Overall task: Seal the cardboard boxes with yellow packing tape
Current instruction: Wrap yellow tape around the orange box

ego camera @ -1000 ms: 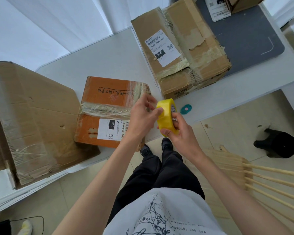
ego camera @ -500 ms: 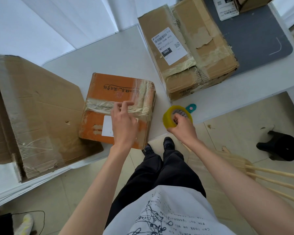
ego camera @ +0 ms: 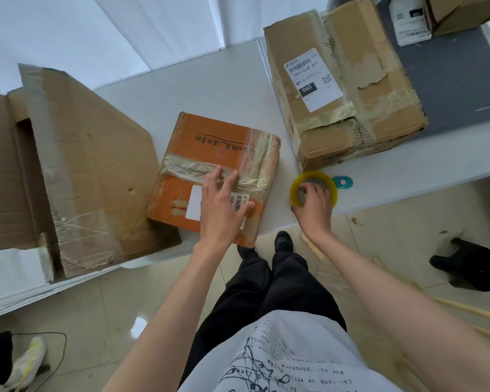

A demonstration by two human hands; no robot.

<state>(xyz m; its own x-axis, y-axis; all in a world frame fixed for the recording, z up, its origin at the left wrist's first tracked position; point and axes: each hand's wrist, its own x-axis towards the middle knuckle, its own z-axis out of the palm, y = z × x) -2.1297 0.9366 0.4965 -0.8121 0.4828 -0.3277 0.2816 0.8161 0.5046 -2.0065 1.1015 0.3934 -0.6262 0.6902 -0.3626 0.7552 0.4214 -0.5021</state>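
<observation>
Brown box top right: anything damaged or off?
Yes. The brown box has its top paper layer torn off in a ragged patch right of the label, old tape is wrinkled and peeling, and its near corner looks crushed.

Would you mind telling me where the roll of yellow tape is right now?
The yellow tape roll lies flat near the table's front edge, under the right hand, between the orange box and a small teal disc.

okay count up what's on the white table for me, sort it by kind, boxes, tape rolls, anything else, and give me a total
Cardboard boxes: 4 (orange box, labelled brown box, open box at left, one cut off at the top right corner)
Yellow tape rolls: 1
Small teal discs: 1
Grey mats: 1
Total: 7
</observation>
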